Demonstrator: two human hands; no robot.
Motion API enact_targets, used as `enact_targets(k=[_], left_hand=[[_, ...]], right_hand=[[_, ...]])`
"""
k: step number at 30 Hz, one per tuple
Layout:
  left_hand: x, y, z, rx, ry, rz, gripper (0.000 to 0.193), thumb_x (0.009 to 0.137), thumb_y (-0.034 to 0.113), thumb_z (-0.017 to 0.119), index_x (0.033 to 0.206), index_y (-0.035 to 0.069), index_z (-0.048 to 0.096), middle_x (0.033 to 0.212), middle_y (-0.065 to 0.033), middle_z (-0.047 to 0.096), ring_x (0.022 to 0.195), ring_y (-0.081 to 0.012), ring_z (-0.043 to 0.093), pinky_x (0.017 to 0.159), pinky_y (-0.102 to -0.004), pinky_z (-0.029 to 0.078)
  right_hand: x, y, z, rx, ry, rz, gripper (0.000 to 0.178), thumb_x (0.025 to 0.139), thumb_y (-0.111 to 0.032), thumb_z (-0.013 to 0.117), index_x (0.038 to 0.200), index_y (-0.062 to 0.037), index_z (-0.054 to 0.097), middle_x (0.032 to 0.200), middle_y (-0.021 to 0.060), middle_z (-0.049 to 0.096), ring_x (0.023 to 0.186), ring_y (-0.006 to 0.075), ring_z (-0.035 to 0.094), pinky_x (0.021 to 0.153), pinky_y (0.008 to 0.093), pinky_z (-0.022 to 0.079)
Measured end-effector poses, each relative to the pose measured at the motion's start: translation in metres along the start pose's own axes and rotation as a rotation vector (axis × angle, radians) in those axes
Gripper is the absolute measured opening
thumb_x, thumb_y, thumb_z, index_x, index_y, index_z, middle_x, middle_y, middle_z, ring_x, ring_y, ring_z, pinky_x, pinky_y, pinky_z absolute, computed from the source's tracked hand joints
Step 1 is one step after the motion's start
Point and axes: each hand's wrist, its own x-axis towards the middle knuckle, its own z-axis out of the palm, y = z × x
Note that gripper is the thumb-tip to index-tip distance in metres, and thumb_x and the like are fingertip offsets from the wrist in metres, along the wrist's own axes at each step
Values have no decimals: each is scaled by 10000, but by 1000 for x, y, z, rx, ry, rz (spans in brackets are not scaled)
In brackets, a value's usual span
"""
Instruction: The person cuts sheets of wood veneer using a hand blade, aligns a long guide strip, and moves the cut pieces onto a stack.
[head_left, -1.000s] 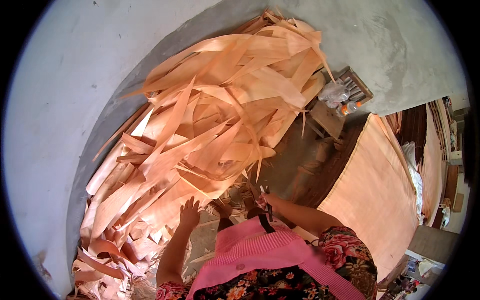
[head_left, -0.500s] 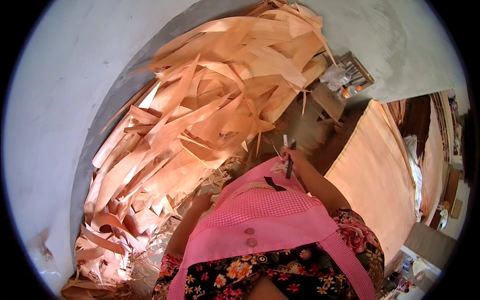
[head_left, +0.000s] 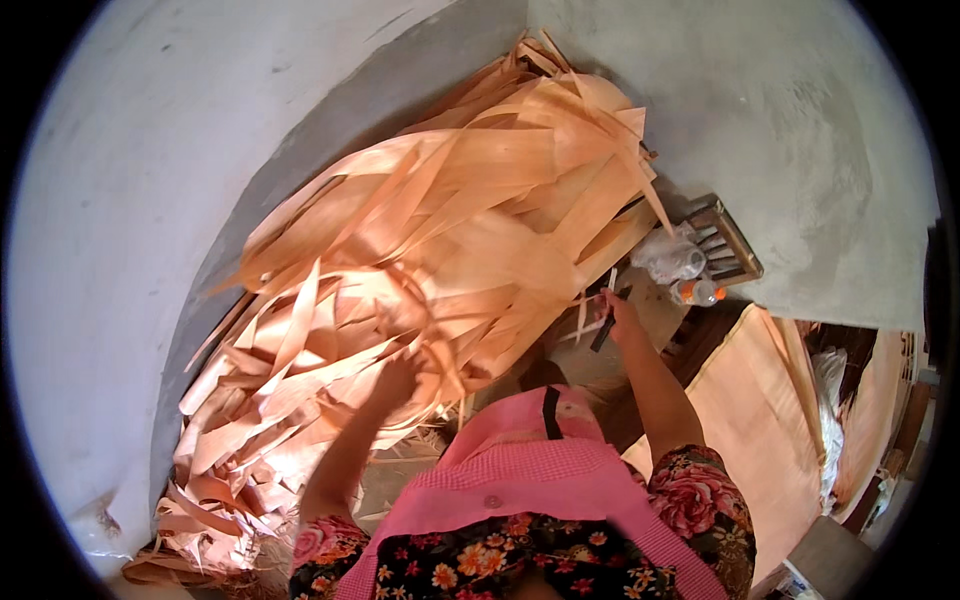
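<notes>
A large heap of thin, peach-coloured wood veneer strips (head_left: 480, 230) lies ahead of me and to the left. My left hand (head_left: 402, 378) reaches over the heap's near edge, among loose curled strips. Blur and the strips hide its fingers, so whether it grips a piece cannot be told. Off to the right, my right hand (head_left: 622, 314) is closed around a slim black tool (head_left: 603, 334). A narrow pale piece (head_left: 613, 279) sticks out past the fingers on the far side; its kind is unclear. A pink checked apron (head_left: 530, 460) covers my front.
A small wooden stool or rack (head_left: 733, 243) stands by the grey wall, beside a clear plastic bag (head_left: 665, 255) and an orange-capped bottle (head_left: 697, 292). Stacked wide veneer sheets (head_left: 745, 430) fill the right side. A pale wall (head_left: 110, 250) borders the heap on the left.
My left hand has moved from beside the apron forward onto the veneer heap. My right hand has gone forward and right, still gripping the black tool. The view has tilted upward.
</notes>
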Motion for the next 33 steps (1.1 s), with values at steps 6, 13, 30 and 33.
enact_targets(k=[6, 13, 30, 33], left_hand=[[227, -12, -177, 267, 687, -130, 664, 692, 124, 600, 1276, 107, 285, 1359, -104, 203, 1255, -311, 178, 951, -521, 235], [328, -41, -246, 603, 526, -468, 366, 756, 166, 524, 1116, 155, 455, 1083, -75, 518, 1062, -248, 440, 860, -470, 335], [247, -41, -162, -267, 845, -242, 291, 798, 211, 509, 1061, 86, 507, 1044, -139, 534, 997, -314, 484, 801, -406, 409], [294, -60, -177, 259, 676, -479, 486, 769, 244, 557, 1210, 145, 377, 1265, -73, 358, 1191, -275, 300, 954, -540, 213]], right_hand=[[110, -91, 22, 2, 31, -65, 194, 784, -170, 603, 892, -28, 526, 746, 43, 490, 494, 138, 388, 492, 323, 411], [204, -178, 45, -543, 72, -266, 239, 797, -231, 571, 881, -9, 537, 694, 49, 489, 500, 163, 494, 406, 294, 416], [206, -274, 113, -585, 78, -630, 403, 767, -185, 604, 1112, -20, 478, 953, 43, 507, 780, 150, 498, 534, 273, 474], [200, -263, 86, -509, 165, -718, 344, 769, -156, 596, 1072, -19, 507, 918, 36, 516, 758, 144, 506, 537, 284, 474]])
